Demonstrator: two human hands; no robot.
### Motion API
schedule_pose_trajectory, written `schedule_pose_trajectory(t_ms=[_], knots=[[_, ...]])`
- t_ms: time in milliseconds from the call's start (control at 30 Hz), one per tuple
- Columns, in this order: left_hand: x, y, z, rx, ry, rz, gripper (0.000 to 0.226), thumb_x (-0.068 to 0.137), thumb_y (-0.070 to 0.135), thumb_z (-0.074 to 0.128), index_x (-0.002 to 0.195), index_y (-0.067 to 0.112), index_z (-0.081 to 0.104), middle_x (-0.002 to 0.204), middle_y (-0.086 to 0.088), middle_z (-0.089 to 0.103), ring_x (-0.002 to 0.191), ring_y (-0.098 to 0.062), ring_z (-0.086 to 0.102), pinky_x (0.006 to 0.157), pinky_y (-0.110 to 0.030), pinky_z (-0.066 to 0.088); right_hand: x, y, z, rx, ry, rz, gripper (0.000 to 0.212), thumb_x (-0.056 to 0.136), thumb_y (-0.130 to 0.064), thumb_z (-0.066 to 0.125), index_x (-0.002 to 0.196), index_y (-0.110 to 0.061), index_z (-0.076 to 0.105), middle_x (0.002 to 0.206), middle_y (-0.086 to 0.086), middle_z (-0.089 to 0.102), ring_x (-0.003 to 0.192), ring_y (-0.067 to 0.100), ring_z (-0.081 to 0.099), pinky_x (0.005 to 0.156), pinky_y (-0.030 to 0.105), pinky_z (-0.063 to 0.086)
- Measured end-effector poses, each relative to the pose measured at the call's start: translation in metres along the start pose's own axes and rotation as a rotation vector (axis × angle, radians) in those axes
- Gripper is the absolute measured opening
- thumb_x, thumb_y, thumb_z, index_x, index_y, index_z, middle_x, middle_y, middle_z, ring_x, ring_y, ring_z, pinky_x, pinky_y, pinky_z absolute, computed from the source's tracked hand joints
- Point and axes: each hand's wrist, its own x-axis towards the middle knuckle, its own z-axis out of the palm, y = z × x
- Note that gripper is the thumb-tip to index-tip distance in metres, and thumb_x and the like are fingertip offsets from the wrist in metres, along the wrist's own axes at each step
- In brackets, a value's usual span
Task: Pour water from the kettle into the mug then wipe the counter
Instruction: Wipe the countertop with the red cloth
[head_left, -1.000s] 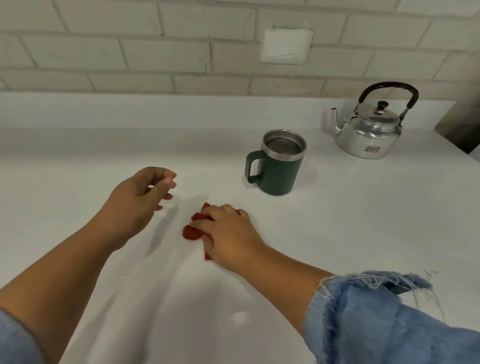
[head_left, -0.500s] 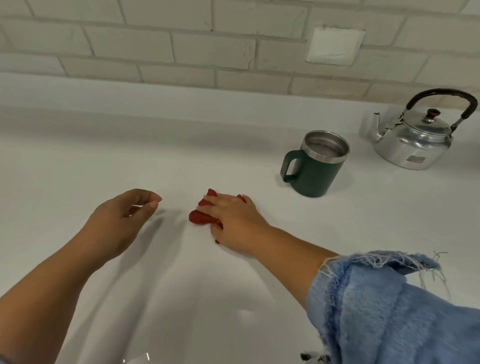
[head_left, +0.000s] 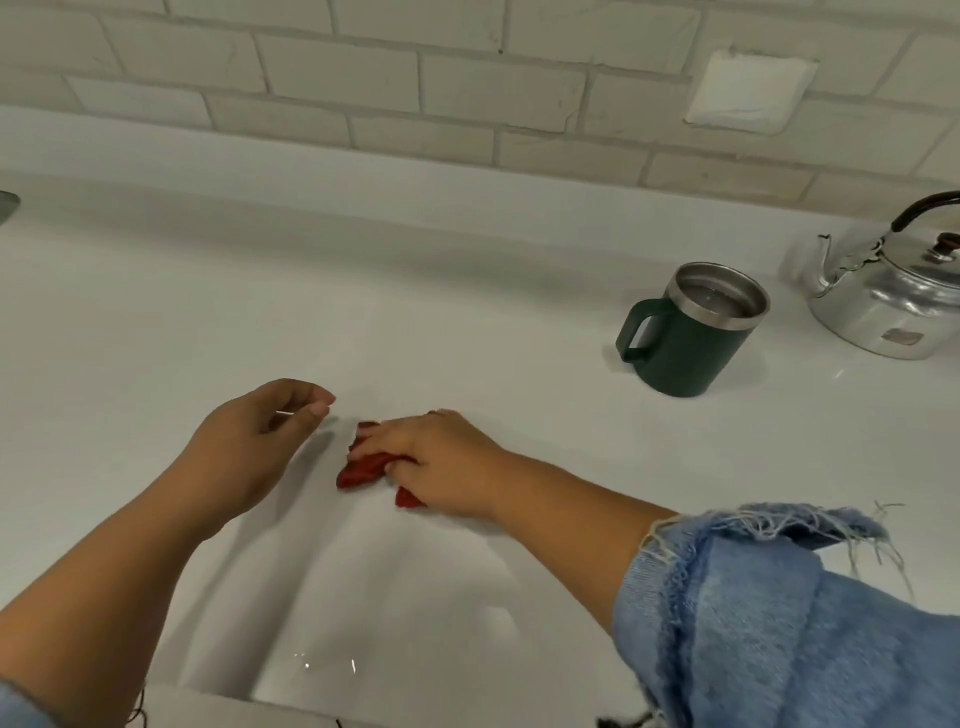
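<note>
A small red cloth (head_left: 363, 467) lies on the white counter (head_left: 441, 322), mostly covered by my right hand (head_left: 441, 460), which presses down on it with its fingers spread over the cloth. My left hand (head_left: 249, 447) hovers just left of the cloth, fingers loosely curled and holding nothing. A dark green mug (head_left: 685, 338) with a steel rim stands upright at the right, water visible inside. Behind it at the far right sits a silver kettle (head_left: 893, 306) with a black handle, partly cut off by the frame edge.
A white brick wall (head_left: 415, 88) with a white cover plate (head_left: 748, 91) backs the counter. A grey object (head_left: 8, 205) shows at the far left edge. A few water drops (head_left: 327, 662) glint near the counter's front edge.
My right hand with the cloth has slid left along the counter, away from the mug. The view has turned left, so mug and kettle sit further right.
</note>
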Motion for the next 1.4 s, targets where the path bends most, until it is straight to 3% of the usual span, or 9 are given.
schedule_pose_trajectory(t_ms=[200, 467, 567, 700, 800, 1000, 1133, 1267, 1400], knots=[[-0.008, -0.003, -0.009, -0.027, -0.011, 0.003, 0.016, 0.092, 0.038, 0.052, 0.102, 0.034, 0.065, 0.102, 0.005, 0.069, 0.099, -0.018, 0.062, 0.09, -0.042, 0.051, -0.026, 0.012, -0.035, 0.458, -0.012, 0.178, 0.045, 0.083, -0.002, 0.044, 0.103, -0.03, 0.072, 0.113, -0.005, 0.07, 0.06, -0.003, 0.059, 0.064, 0.013, 0.049], [-0.015, -0.008, -0.006, -0.035, -0.088, 0.016, 0.013, 0.092, 0.038, 0.053, 0.097, 0.038, 0.065, 0.102, 0.004, 0.069, 0.094, -0.034, 0.063, 0.086, -0.044, 0.051, -0.045, 0.024, -0.004, -0.004, 0.247, 0.068, 0.04, 0.083, -0.005, 0.056, 0.114, -0.026, 0.069, 0.129, -0.01, 0.062, 0.126, 0.005, 0.048, 0.113, 0.029, 0.03], [-0.018, -0.006, -0.004, -0.032, -0.095, 0.049, 0.012, 0.093, 0.036, 0.053, 0.095, 0.038, 0.064, 0.101, 0.009, 0.068, 0.092, -0.019, 0.062, 0.08, -0.035, 0.049, -0.053, 0.006, 0.015, 0.031, 0.213, 0.064, 0.04, 0.085, -0.009, 0.054, 0.113, -0.034, 0.068, 0.128, -0.012, 0.062, 0.121, 0.005, 0.052, 0.108, 0.026, 0.035], [-0.028, -0.008, -0.004, -0.025, -0.094, 0.062, 0.012, 0.093, 0.035, 0.053, 0.096, 0.037, 0.064, 0.099, 0.011, 0.067, 0.094, -0.011, 0.061, 0.075, -0.026, 0.046, -0.071, -0.009, 0.007, 0.515, 0.046, 0.232, 0.042, 0.087, -0.007, 0.046, 0.101, -0.037, 0.072, 0.112, -0.004, 0.071, 0.094, 0.012, 0.067, 0.067, 0.012, 0.051], [-0.038, -0.012, -0.004, -0.005, -0.064, 0.058, 0.011, 0.093, 0.035, 0.053, 0.095, 0.038, 0.064, 0.101, 0.014, 0.067, 0.097, -0.006, 0.06, 0.075, -0.024, 0.045, -0.085, -0.002, -0.019, 0.693, 0.254, 0.24, 0.043, 0.085, 0.002, 0.045, 0.097, -0.028, 0.074, 0.097, -0.013, 0.075, 0.08, 0.004, 0.068, 0.065, 0.011, 0.049], [-0.071, -0.027, 0.007, 0.299, 0.094, 0.078, 0.021, 0.094, 0.025, 0.052, 0.108, 0.024, 0.067, 0.118, 0.001, 0.064, 0.109, -0.021, 0.056, 0.087, -0.03, 0.04, -0.111, 0.018, -0.001, -0.06, 0.31, 0.226, 0.035, 0.091, -0.02, 0.051, 0.116, -0.042, 0.063, 0.121, -0.025, 0.055, 0.116, 0.002, 0.046, 0.104, 0.025, 0.033], [-0.092, -0.039, 0.01, 0.548, 0.075, 0.014, 0.032, 0.09, 0.023, 0.057, 0.12, 0.018, 0.063, 0.132, -0.008, 0.057, 0.123, -0.034, 0.048, 0.1, -0.047, 0.042, -0.127, 0.002, 0.006, 0.461, 0.181, 0.251, 0.028, 0.093, -0.02, 0.051, 0.102, -0.042, 0.067, 0.098, -0.019, 0.066, 0.083, 0.001, 0.064, 0.07, 0.009, 0.047], [-0.107, -0.047, 0.008, 0.651, 0.036, -0.045, 0.048, 0.09, 0.03, 0.055, 0.136, 0.019, 0.049, 0.141, -0.007, 0.046, 0.128, -0.036, 0.041, 0.102, -0.052, 0.04, -0.172, 0.005, -0.014, 0.7, 0.359, 0.309, 0.032, 0.092, -0.017, 0.055, 0.081, -0.042, 0.072, 0.081, -0.015, 0.075, 0.07, 0.0, 0.07, 0.057, 0.01, 0.05], [-0.114, -0.051, 0.007, 0.677, 0.053, -0.001, 0.05, 0.091, 0.035, 0.053, 0.138, 0.022, 0.046, 0.143, -0.005, 0.044, 0.127, -0.038, 0.04, 0.103, -0.052, 0.039, -0.217, 0.023, 0.007, -0.061, 0.374, 0.426, 0.031, 0.091, -0.048, 0.045, 0.121, -0.049, 0.055, 0.135, -0.019, 0.053, 0.123, 0.01, 0.047, 0.105, 0.037, 0.037]])
